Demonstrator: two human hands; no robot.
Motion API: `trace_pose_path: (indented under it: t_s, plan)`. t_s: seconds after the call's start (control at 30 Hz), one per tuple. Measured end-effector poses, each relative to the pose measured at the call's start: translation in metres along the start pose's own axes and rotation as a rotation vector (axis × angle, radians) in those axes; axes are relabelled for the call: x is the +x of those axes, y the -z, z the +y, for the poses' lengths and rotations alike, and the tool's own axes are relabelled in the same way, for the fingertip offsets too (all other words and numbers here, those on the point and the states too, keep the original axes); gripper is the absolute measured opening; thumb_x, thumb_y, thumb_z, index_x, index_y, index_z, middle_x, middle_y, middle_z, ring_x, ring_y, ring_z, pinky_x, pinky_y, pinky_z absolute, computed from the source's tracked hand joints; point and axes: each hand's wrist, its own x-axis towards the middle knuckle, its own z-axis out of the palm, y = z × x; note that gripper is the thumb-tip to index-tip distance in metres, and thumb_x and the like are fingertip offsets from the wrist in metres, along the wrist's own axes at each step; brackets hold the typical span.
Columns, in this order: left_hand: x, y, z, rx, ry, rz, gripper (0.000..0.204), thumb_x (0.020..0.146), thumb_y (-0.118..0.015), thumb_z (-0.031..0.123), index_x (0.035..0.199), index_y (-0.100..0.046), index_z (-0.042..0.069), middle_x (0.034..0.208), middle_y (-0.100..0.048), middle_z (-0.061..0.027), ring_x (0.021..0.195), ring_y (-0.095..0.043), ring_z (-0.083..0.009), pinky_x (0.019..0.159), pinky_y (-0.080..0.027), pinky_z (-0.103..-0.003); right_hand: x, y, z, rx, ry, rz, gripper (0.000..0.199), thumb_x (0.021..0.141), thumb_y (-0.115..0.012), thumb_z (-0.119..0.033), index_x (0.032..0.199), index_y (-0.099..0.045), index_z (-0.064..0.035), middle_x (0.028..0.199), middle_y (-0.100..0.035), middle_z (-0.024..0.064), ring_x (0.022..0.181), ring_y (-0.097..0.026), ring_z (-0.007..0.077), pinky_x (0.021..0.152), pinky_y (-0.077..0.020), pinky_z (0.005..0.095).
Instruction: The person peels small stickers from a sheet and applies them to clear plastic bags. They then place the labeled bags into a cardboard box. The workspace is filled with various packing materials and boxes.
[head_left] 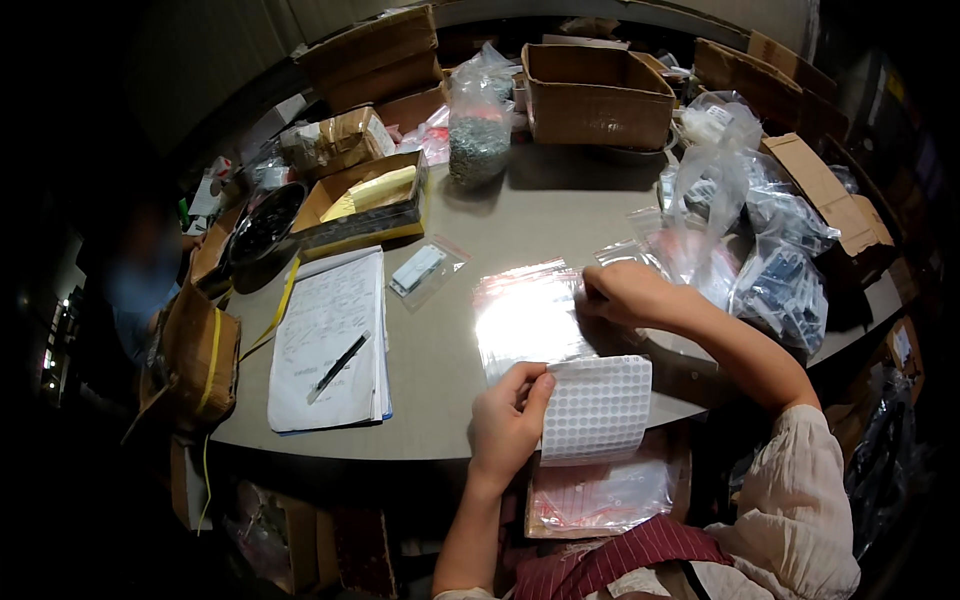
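While the left hand in the head view has the white dot sheet pinched at its upper left corner, just on the near side of the pile of clear bags, the right hand is curled in by the pile's right edge, and honestly can't tell if those fingers have hold of anything. I'd guess the sheet is super light and bends easily, so stick to edges or corners and don't crease it, and the bags look thin and slippery, so pinch one by its rim.
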Motion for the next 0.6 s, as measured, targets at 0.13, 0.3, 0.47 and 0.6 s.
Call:
trace_pose_path:
  t_s: [0.13, 0.3, 0.47, 0.6]
  plan:
    - [-0.002, 0.001, -0.003, -0.019, 0.001, -0.019, 0.023, 0.101, -0.072, 0.02, 0.107, -0.074, -0.002, 0.082, -0.075, -0.0109, 0.08, -0.073, -0.0136, 0.07, -0.054, -0.029, -0.016, 0.027, 0.035, -0.07, -0.076, -0.127, 0.051, 0.088, -0.079, -0.044, 0.101, -0.065, 0.0023, 0.094, -0.071, 0.0262, 0.092, -0.068, 0.0464, 0.08, -0.0533, 0.0519]
    - [-0.001, -0.001, -0.012, 0.032, -0.024, -0.019, 0.023, 0.1, -0.072, 0.021, 0.11, -0.075, 0.001, 0.087, -0.077, -0.0131, 0.079, -0.074, -0.0177, 0.07, -0.055, -0.032, -0.046, 0.036, 0.057, -0.137, -0.105, 0.019, 0.046, 0.084, -0.083, -0.036, 0.102, -0.065, 0.0021, 0.094, -0.071, 0.0234, 0.091, -0.069, 0.0418, 0.08, -0.0537, 0.0486]
    - [-0.001, -0.003, -0.015, 0.034, -0.043, 0.051, 0.024, 0.1, -0.072, 0.022, 0.111, -0.075, 0.001, 0.085, -0.077, -0.0137, 0.075, -0.072, -0.0176, 0.069, -0.054, -0.032, -0.082, 0.028, 0.018, 0.575, 0.188, 0.071, 0.022, 0.093, -0.076, -0.022, 0.102, -0.07, -0.003, 0.093, -0.069, 0.0165, 0.087, -0.069, 0.0293, 0.078, -0.0543, 0.041]
    - [-0.002, 0.0, -0.014, -0.049, -0.027, 0.033, 0.022, 0.098, -0.074, 0.017, 0.11, -0.074, -0.001, 0.082, -0.075, -0.0098, 0.076, -0.07, -0.0135, 0.069, -0.054, -0.031, -0.102, 0.026, -0.009, 0.522, 0.241, -0.069, 0.034, 0.099, -0.077, -0.031, 0.113, -0.07, -0.0007, 0.099, -0.073, 0.0099, 0.088, -0.068, 0.021, 0.08, -0.0542, 0.0344]
